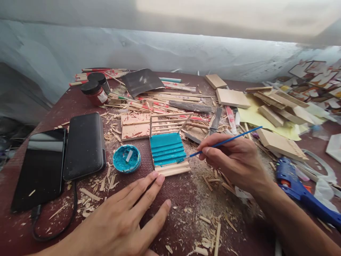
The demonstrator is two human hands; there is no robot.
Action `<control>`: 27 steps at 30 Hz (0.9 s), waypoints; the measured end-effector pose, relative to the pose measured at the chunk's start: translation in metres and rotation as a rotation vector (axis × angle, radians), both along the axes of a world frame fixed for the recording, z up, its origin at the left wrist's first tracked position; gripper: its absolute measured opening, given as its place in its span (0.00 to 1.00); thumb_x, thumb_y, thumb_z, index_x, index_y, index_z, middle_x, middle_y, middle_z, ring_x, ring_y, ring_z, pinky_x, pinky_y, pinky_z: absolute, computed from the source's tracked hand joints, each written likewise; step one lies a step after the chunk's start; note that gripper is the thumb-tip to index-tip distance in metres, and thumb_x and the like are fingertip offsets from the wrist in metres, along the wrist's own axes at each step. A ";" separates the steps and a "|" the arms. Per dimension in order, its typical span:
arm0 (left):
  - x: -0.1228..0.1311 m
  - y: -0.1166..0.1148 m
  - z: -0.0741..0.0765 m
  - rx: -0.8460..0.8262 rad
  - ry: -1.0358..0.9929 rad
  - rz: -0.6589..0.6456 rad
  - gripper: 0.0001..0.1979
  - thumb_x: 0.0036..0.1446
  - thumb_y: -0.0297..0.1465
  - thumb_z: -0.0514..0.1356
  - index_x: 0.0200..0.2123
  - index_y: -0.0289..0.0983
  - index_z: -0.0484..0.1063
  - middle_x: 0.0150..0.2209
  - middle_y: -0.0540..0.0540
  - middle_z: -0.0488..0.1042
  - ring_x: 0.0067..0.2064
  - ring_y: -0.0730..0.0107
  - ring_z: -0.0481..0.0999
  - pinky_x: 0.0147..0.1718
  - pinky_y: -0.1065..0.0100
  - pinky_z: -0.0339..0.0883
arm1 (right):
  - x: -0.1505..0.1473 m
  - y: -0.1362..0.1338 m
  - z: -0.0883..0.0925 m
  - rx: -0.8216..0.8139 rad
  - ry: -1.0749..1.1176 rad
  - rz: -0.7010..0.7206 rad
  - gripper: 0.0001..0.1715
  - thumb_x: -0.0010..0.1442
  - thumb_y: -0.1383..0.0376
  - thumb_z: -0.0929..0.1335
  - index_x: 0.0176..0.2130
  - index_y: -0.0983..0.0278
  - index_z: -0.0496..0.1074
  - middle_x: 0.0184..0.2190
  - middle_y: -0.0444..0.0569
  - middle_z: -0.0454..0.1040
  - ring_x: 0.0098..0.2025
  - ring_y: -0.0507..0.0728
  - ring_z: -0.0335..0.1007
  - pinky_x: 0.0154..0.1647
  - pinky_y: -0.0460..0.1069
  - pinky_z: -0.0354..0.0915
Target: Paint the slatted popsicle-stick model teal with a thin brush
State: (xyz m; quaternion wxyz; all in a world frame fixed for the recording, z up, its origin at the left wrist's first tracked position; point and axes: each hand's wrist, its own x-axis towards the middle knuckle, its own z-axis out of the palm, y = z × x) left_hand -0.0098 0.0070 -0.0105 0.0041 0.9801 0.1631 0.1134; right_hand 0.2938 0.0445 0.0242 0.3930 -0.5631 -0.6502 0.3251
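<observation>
A small wooden slatted model (168, 149) lies in the middle of the table, most of its slats coated in turquoise paint. Its front slats and the stick frame at its back are bare wood. My right hand (231, 160) pinches a thin blue paintbrush (226, 141), whose tip meets the right edge of the painted slats. Flat and with fingers stretched out, my left hand (133, 209) rests in front, its fingertips at the model's lower left corner. Left of the model stands a round tub of turquoise paint (126, 159) with a small pale strip in it.
A phone (39, 167) and a black power bank (84, 145) joined by a cable lie left. Paint jars (93, 93), sandpaper (142, 81) and sticks are behind. Wood blocks (281, 144) and a blue glue gun (295, 185) occupy the right. Shavings litter the table.
</observation>
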 end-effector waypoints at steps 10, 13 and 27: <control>0.001 0.001 0.003 -0.046 -0.014 0.012 0.31 0.73 0.53 0.57 0.65 0.34 0.72 0.70 0.29 0.68 0.70 0.43 0.70 0.65 0.51 0.70 | 0.003 -0.002 -0.004 -0.022 0.191 0.062 0.10 0.57 0.73 0.71 0.32 0.61 0.82 0.22 0.41 0.74 0.21 0.48 0.63 0.19 0.45 0.56; 0.001 0.000 0.004 -0.060 -0.014 0.015 0.32 0.73 0.53 0.57 0.65 0.34 0.71 0.70 0.27 0.67 0.71 0.42 0.69 0.64 0.50 0.71 | 0.004 -0.002 -0.004 -0.032 0.170 0.075 0.10 0.57 0.73 0.70 0.32 0.60 0.83 0.25 0.42 0.76 0.22 0.49 0.64 0.21 0.46 0.57; -0.001 0.000 0.004 -0.025 0.007 0.013 0.31 0.73 0.53 0.56 0.65 0.35 0.72 0.70 0.27 0.68 0.70 0.41 0.70 0.63 0.51 0.72 | 0.004 0.001 0.006 0.010 -0.075 0.035 0.10 0.52 0.69 0.68 0.26 0.61 0.80 0.22 0.44 0.75 0.23 0.51 0.64 0.22 0.48 0.56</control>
